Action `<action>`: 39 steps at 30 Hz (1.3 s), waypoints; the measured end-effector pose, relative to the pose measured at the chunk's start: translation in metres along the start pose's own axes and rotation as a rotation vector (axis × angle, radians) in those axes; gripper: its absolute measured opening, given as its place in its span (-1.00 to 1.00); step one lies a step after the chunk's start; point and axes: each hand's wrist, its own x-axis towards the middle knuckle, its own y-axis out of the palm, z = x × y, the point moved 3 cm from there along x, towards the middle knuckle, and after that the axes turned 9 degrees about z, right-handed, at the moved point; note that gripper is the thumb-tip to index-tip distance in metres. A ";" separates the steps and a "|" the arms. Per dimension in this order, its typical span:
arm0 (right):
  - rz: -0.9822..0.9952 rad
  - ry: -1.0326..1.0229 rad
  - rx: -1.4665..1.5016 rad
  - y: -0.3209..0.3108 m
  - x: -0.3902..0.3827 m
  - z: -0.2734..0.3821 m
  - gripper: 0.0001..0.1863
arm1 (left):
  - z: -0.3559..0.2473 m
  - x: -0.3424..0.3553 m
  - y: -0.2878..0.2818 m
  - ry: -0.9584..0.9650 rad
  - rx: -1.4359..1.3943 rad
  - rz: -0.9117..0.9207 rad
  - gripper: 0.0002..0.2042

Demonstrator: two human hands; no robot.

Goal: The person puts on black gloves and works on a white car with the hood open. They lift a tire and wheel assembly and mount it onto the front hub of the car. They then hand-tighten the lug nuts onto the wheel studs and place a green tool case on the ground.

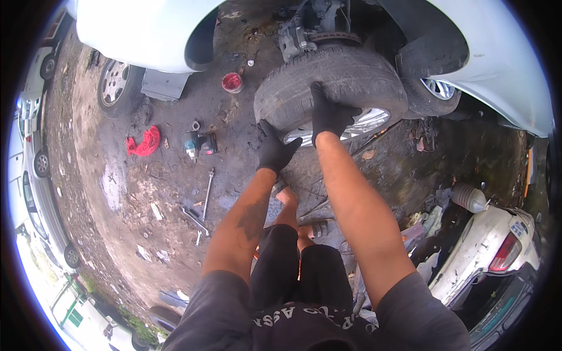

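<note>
A large wheel [328, 73] with a dark tyre and silver rim stands in front of me, below a bare brake disc and caliper [298, 38] on a white car. My left hand [275, 146], in a black glove, presses on the wheel's lower left side, fingertips on the tyre and thumb spread toward the rim. My right hand [328, 114], also gloved, grips the tyre and rim a little right of center, fingers reaching up over the rubber. Part of what both hands hold is hidden under the gloves.
On the stained ground lie a cordless power tool [208, 143], a red cloth [143, 140], a red tub [232, 83] and several wrenches [208, 193]. Another wheel [117, 88] is at upper left. A plastic jug [468, 197] and a damaged white car body [480, 251] are at right; parked cars [38, 193] line the left.
</note>
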 end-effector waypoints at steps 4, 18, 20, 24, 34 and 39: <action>0.076 -0.104 0.036 -0.003 0.014 -0.009 0.58 | 0.008 0.001 -0.009 0.096 -0.030 0.018 0.21; 0.139 -0.247 0.118 -0.005 0.052 -0.013 0.35 | 0.011 0.010 -0.005 0.153 -0.114 0.063 0.15; 0.150 -0.222 0.123 -0.001 0.050 -0.014 0.32 | 0.016 0.010 -0.008 0.142 -0.131 0.070 0.14; 0.233 -0.120 0.183 0.002 0.049 -0.012 0.31 | 0.012 0.004 -0.015 0.115 -0.105 0.073 0.14; 0.209 -0.106 0.100 -0.010 0.025 0.006 0.25 | 0.009 0.001 -0.016 0.095 -0.112 0.068 0.12; 0.187 -0.256 0.057 -0.005 0.060 -0.011 0.29 | 0.004 0.000 -0.009 0.081 -0.113 0.015 0.11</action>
